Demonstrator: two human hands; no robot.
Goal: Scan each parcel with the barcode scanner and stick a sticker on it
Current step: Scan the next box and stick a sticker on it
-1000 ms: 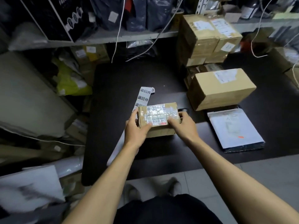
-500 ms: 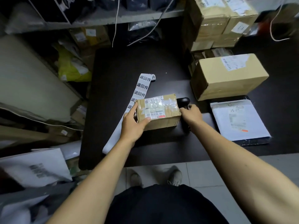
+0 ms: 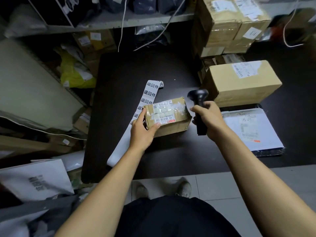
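A small taped cardboard parcel (image 3: 172, 117) with a white label on top lies on the dark table (image 3: 136, 69). My left hand (image 3: 142, 132) grips its near left corner, thumb on the top face. My right hand (image 3: 209, 118) holds the black barcode scanner (image 3: 198, 97) by its handle, lifted just right of the parcel, head pointing away. A white strip of stickers (image 3: 150, 93) with black characters runs under the parcel's left side toward the table's front edge.
A larger cardboard box (image 3: 239, 82) stands right of the scanner, with a white mailer bag (image 3: 251, 130) in front of it. Stacked boxes (image 3: 229, 23) fill the back right. Shelves, cables and bags crowd the left and rear.
My right hand left the parcel, took the scanner from behind it and lifted it up to the right. My left hand stayed on the parcel.
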